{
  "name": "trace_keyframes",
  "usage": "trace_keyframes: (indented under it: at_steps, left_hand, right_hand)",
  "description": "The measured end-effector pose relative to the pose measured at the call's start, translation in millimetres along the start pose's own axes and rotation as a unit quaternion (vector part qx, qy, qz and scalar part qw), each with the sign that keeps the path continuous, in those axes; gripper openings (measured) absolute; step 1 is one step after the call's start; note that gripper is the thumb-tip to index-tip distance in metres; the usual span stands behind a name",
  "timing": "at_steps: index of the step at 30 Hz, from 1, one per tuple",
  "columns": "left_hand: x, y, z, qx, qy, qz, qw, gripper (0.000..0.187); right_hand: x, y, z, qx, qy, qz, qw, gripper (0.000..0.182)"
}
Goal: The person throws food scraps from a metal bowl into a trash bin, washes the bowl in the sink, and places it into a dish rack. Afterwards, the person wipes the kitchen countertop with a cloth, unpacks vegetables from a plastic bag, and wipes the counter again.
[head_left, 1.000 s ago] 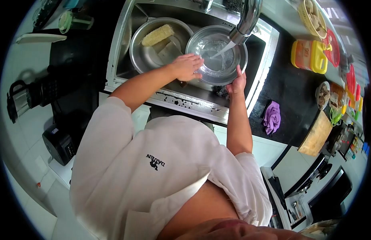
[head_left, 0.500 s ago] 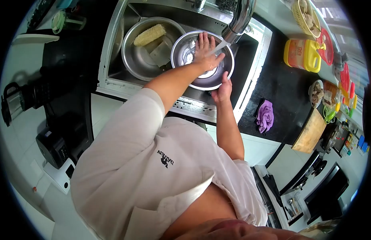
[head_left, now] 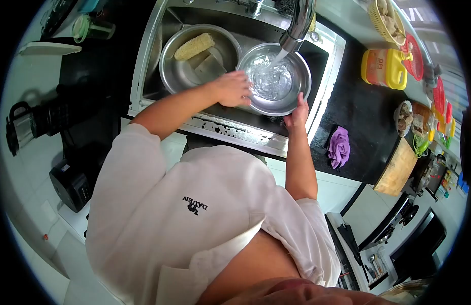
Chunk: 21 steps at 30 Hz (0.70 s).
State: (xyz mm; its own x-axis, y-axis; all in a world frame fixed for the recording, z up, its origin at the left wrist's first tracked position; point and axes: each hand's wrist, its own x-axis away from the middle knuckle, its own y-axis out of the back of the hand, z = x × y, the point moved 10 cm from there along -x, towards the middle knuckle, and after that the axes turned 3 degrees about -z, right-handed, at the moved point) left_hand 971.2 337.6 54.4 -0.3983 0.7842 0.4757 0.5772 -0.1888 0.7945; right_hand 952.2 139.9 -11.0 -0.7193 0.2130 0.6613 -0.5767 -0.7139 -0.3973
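A round steel bowl point(head_left: 296, 94) sits under the faucet point(head_left: 296, 33), with running water splashing inside it. My right hand point(head_left: 297, 114) grips its near right rim, thumb on the rim and fingers beneath. My left hand point(head_left: 231, 89) is at the bowl's left side, palm down, fingers stretched toward the rim and slightly blurred. Left of it in the sink stands a larger steel basin point(head_left: 167, 66). A pale yellow loofah point(head_left: 195, 47) lies inside, beside a flat grey piece point(head_left: 210, 69) with straight edges.
The sink's metal edge point(head_left: 230, 133) runs between me and the bowls. On the black counter to the right lie a purple cloth point(head_left: 339, 147) and a wooden board point(head_left: 395, 168). A yellow jug point(head_left: 385, 68) and a basket point(head_left: 385, 23) stand farther back.
My left hand has come out of the bowl's inside to its left side. The bowl has shifted slightly right with my right hand still on its rim. Splashing water now shows inside it.
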Motion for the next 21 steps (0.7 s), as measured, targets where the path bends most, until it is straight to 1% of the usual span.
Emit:
trace_keyframes:
  at_steps: [1, 2, 4, 5, 7, 8, 9, 10, 11, 13, 14, 16, 17, 18, 19, 21]
  left_hand:
    - [7, 9, 14, -0.012, 0.041, -0.037, 0.998, 0.056]
    - [12, 23, 26, -0.027, 0.070, -0.119, 0.990, 0.057]
    - [29, 49, 41, -0.057, 0.125, -0.279, 0.951, 0.060]
    - [35, 54, 53, -0.011, 0.179, -0.308, 0.934, 0.060]
    - [49, 61, 70, 0.082, 0.280, -0.356, 0.888, 0.064]
    - [51, 52, 81, 0.233, 0.299, -0.365, 0.851, 0.067]
    - [49, 41, 87, 0.378, 0.309, -0.363, 0.794, 0.072]
    - [45, 29, 89, 0.514, 0.311, -0.349, 0.719, 0.077]
    - [35, 22, 83, 0.595, 0.295, -0.303, 0.684, 0.077]
    - [19, 21, 57, 0.738, 0.257, -0.199, 0.592, 0.077]
    - [20, 27, 58, 0.702, 0.272, -0.240, 0.613, 0.072]
    - [19, 45, 60, 0.577, 0.305, -0.275, 0.707, 0.075]
    - [20, 56, 59, 0.508, 0.320, -0.291, 0.745, 0.077]
    - [27, 78, 52, 0.398, 0.327, -0.315, 0.797, 0.084]
    - [30, 91, 39, 0.367, 0.329, -0.290, 0.820, 0.087]
    - [31, 112, 17, 0.300, 0.332, -0.240, 0.861, 0.092]
  right_hand:
    - [-1, -1, -2, 0.007, 0.007, 0.001, 1.000, 0.038]
    - [-1, -3, -5, -0.012, 0.006, -0.002, 1.000, 0.037]
    - [-18, 10, -27, -0.042, -0.036, 0.005, 0.998, 0.036]
    - [-29, 16, -39, -0.059, -0.056, 0.011, 0.997, 0.036]
    - [-12, 4, -45, -0.064, -0.106, -0.001, 0.992, 0.039]
    - [-2, -5, -46, -0.075, -0.131, -0.006, 0.988, 0.040]
    - [4, -11, -50, -0.086, -0.155, -0.011, 0.984, 0.042]
    - [6, -15, -57, -0.092, -0.165, 0.001, 0.982, 0.046]
    - [9, -20, -66, -0.113, -0.196, 0.019, 0.974, 0.040]
    - [10, -19, -81, -0.132, -0.244, 0.020, 0.961, 0.037]
    - [9, -15, -87, -0.116, -0.256, 0.004, 0.960, 0.035]
    - [10, -9, -96, -0.082, -0.284, -0.029, 0.955, 0.032]
    - [1, 0, -110, -0.038, -0.303, -0.009, 0.952, 0.030]
    - [-13, 13, -131, 0.006, -0.323, 0.011, 0.946, 0.029]
    - [-14, 14, -141, 0.050, -0.341, 0.031, 0.938, 0.027]
    - [-14, 0, -150, 0.065, -0.335, 0.067, 0.938, 0.023]
